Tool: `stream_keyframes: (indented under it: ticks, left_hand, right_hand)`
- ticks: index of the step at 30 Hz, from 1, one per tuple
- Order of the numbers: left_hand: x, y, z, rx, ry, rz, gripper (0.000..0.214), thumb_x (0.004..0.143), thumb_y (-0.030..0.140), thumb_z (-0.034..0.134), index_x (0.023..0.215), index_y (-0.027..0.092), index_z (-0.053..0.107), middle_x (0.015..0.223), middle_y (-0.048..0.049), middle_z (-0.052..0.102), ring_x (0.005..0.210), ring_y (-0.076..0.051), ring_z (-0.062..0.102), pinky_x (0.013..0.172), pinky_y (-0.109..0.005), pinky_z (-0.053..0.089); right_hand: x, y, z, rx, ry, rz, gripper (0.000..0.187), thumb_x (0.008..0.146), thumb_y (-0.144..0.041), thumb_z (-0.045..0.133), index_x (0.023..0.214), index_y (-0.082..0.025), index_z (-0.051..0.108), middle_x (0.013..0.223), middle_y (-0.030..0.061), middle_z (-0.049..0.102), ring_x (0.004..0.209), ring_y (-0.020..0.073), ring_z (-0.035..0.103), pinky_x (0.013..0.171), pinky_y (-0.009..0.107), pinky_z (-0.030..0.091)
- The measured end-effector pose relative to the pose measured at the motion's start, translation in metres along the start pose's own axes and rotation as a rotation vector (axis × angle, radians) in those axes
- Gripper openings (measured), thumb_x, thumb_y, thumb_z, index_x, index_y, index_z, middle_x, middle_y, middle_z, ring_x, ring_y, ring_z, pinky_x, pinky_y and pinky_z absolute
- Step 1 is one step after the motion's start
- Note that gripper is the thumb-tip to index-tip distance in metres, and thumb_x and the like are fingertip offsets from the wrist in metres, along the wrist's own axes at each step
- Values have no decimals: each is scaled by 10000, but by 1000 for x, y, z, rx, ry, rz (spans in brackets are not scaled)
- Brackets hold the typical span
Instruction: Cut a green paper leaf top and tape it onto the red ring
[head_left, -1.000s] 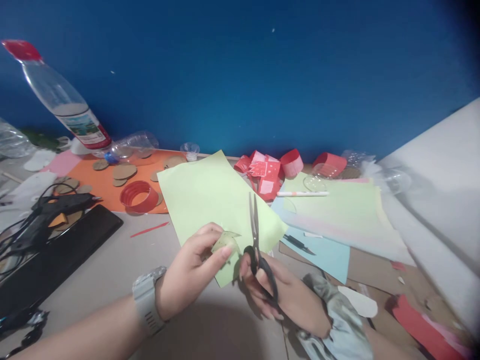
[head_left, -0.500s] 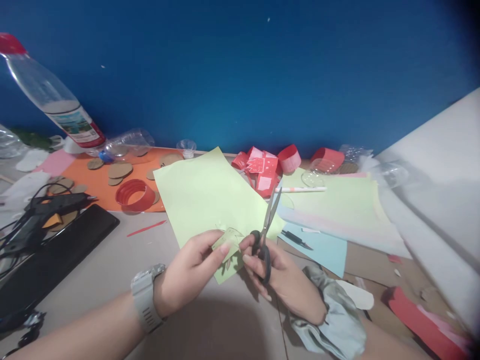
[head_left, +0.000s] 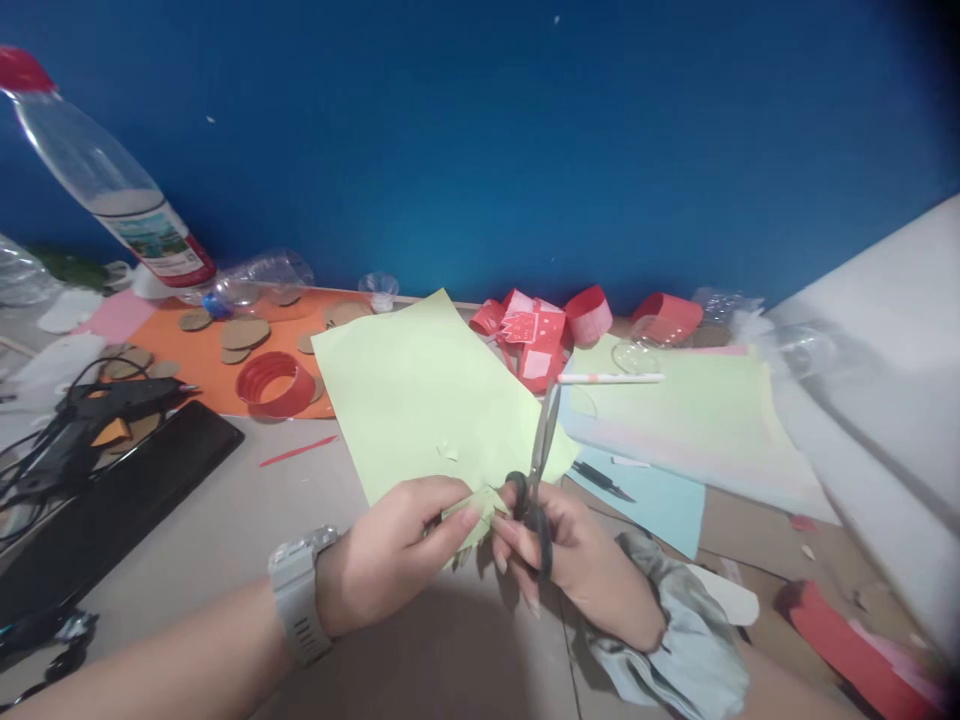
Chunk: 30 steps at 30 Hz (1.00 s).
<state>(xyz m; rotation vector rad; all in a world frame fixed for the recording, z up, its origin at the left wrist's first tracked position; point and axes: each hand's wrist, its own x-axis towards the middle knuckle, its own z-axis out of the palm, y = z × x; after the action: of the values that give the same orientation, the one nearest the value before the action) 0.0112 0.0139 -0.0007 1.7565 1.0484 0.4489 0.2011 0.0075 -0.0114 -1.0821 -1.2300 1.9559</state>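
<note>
Blue wall (head_left: 480, 150) backs the cluttered grey table (head_left: 420, 670). Left hand (head_left: 401, 545) pinches a small green paper piece (head_left: 484, 508) between thumb and fingers; at its three o'clock, the right hand (head_left: 551, 540) curls around black-handled scissors (head_left: 541, 450), blades pointing roughly to twelve, fingertips against the piece. Large green sheet (head_left: 420, 400) lies towards twelve o'clock, a red ring (head_left: 304, 388) at ten.

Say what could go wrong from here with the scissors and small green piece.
The right hand holds the scissors while its fingertips work right by the green piece, so the scissors might slip and catch it.

Thin and pinched by the left hand, the piece could crease or tear.

The knife lies near the right hand on blue paper; a sideways sweep might brush it.
</note>
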Motion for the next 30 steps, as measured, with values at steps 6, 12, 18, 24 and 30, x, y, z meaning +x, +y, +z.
stream_keyframes:
  ticks: [6,12,18,24,30]
  left_hand:
    - [0,2,-4,-102,-25,81,376,984,299,349,773,163,630,657,45,460,616,-87,413,631,-193,331]
    - [-2,-4,-3,-270,59,-28,372,969,397,356,709,163,484,632,48,389,603,-99,369,591,-212,334]
    - [-4,-2,-6,-226,-28,39,254,948,331,389,822,155,523,741,16,498,694,-119,441,664,-227,369]
    - [-1,1,-6,-59,-137,49,234,917,308,419,735,168,467,688,29,447,631,-111,404,594,-233,332]
    - [-2,-1,-5,-155,-73,-8,280,922,360,427,708,180,432,656,41,420,612,-105,374,586,-233,325]
  right_hand:
    - [0,2,-3,21,-16,41,302,854,-404,647,824,-167,464,653,-37,627,380,30,527,387,131,361]
    - [-1,0,-2,2,-21,32,301,873,-416,620,814,-153,486,647,-37,605,417,33,547,428,134,382]
    - [-2,-2,-1,53,-31,-14,320,904,-474,551,894,-162,478,661,-34,604,443,40,537,464,155,378]
    - [-3,-7,0,45,-15,-27,280,872,-380,639,837,-164,464,540,-90,517,417,16,455,442,128,326]
    - [-4,-4,0,69,76,-38,268,884,-384,619,849,-176,455,517,-108,468,416,23,427,444,134,341]
